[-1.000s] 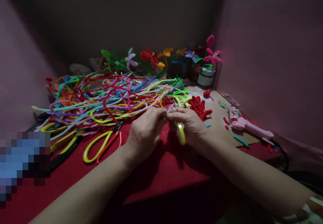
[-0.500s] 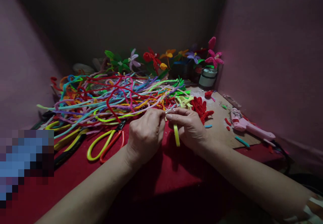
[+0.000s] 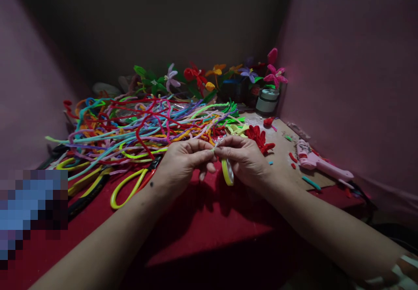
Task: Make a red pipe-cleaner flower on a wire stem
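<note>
The left hand (image 3: 186,161) and right hand (image 3: 244,157) meet at their fingertips, 2 thumbs and forefingers pinching a small pale bundle (image 3: 218,143) between them above the red worktop (image 3: 212,227). A yellow tape roll (image 3: 226,172) hangs below the right hand's fingers. Beyond the left hand sprawls a pile of fuzzy stems (image 3: 153,122); scissors (image 3: 143,175) lie to its left. Just past the right hand sit red petals (image 3: 257,137), with a pink glue gun (image 3: 321,161) farther right.
</note>
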A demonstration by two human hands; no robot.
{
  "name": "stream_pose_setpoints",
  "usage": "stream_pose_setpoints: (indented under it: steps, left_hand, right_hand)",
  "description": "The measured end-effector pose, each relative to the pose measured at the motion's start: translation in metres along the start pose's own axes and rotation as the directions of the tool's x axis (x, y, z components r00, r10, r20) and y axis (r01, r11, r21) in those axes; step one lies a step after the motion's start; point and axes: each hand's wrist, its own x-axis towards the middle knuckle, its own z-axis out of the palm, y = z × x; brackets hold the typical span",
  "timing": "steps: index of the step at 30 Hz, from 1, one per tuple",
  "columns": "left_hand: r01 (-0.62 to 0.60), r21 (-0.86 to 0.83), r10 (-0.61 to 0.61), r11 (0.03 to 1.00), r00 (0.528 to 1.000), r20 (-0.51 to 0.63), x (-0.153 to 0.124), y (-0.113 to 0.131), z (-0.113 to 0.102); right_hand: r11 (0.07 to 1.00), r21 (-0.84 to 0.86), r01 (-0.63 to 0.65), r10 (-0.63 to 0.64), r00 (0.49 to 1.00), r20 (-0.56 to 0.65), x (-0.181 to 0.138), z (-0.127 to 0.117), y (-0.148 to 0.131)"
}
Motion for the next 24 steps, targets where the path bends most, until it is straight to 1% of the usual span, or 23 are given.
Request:
stream_pose_setpoints:
  steps: [2,4,10,14,18,22,24]
  left_hand:
    - [0.066,-0.086,-0.059,0.994,0.995,0.079,0.0033,-0.0042,-0.0045]
    - [0.126,-0.141,-0.11,0.982,0.987,0.12,0.006,-0.0066,-0.0067]
    - [0.207,-0.227,-0.176,0.952,0.973,0.152,0.0077,-0.0042,-0.0051]
    - [0.202,-0.247,-0.164,0.948,0.972,0.167,0.0076,-0.0071,-0.0053]
    - [0.175,-0.249,-0.137,0.952,0.977,0.164,0.0091,-0.0109,-0.0066]
    - [0.163,-0.252,-0.133,0.954,0.982,0.133,0.0092,-0.0112,-0.0072]
    - [0.168,-0.252,-0.14,0.953,0.982,0.124,0.0076,-0.0106,-0.0066]
  right_hand:
    - [0.999,0.011,-0.03,0.03,0.999,0.02,-0.0002,-0.0005,-0.0019]
    - [0.999,0.012,-0.035,0.035,0.999,0.037,-0.0008,-0.0012,-0.003]
    - [0.999,-0.04,0.012,-0.009,0.997,0.07,-0.0035,-0.0029,-0.0054]
    - [0.999,-0.036,-0.007,0.011,0.996,0.093,-0.0033,-0.0036,-0.0049]
    - [0.999,0.001,-0.033,0.033,0.996,0.077,-0.0008,-0.0037,-0.0007]
    - [0.999,0.012,-0.041,0.04,0.996,0.081,-0.0001,-0.0027,0.001]
    - [0.999,-0.013,-0.042,0.043,0.995,0.095,-0.0018,-0.0027,-0.0002]
